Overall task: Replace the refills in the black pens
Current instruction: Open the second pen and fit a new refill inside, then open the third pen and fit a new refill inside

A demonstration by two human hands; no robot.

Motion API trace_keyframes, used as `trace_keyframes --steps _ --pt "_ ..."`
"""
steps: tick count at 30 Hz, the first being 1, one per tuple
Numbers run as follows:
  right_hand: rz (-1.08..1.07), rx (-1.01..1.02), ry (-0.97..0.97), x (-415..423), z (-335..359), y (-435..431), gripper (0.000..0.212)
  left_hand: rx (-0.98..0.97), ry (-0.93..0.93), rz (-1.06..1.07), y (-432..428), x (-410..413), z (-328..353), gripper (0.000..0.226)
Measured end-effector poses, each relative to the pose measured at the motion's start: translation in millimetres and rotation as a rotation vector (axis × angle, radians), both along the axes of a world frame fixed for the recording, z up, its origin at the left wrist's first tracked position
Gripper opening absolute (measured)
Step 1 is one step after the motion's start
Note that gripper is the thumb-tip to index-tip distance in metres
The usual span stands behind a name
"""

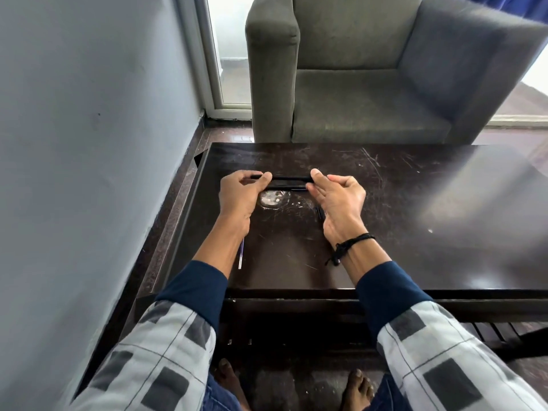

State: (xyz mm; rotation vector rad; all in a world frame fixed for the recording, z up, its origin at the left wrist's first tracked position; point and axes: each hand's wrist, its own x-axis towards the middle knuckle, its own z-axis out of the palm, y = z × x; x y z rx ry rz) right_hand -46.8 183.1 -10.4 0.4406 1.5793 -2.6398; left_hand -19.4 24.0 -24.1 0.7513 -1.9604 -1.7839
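A black pen is held level above the dark table. My left hand pinches its left end between thumb and fingers. My right hand pinches its right end with thumb and forefinger, the other fingers loosely spread. Just beneath the held pen, other dark pens lie on the table, partly hidden by my fingers. A thin refill with a clear end lies on the table by my left forearm. Another dark thin piece shows under my right palm.
A grey armchair stands just beyond the table's far edge. A grey wall runs close along the left side. A white worn patch marks the tabletop near my left hand. My bare feet show under the table's near edge.
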Motion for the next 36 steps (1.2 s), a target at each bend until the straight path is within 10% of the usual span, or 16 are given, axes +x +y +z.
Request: trace_keyframes --steps 18,36 --pt "0.235 1.012 0.070 -62 -29 0 0.017 -0.643 -0.285 -0.126 -33 -32 -24 0.019" --pt "0.276 1.140 0.152 -73 -32 2 0.013 -0.630 -0.271 -0.050 -37 -39 -32 0.015"
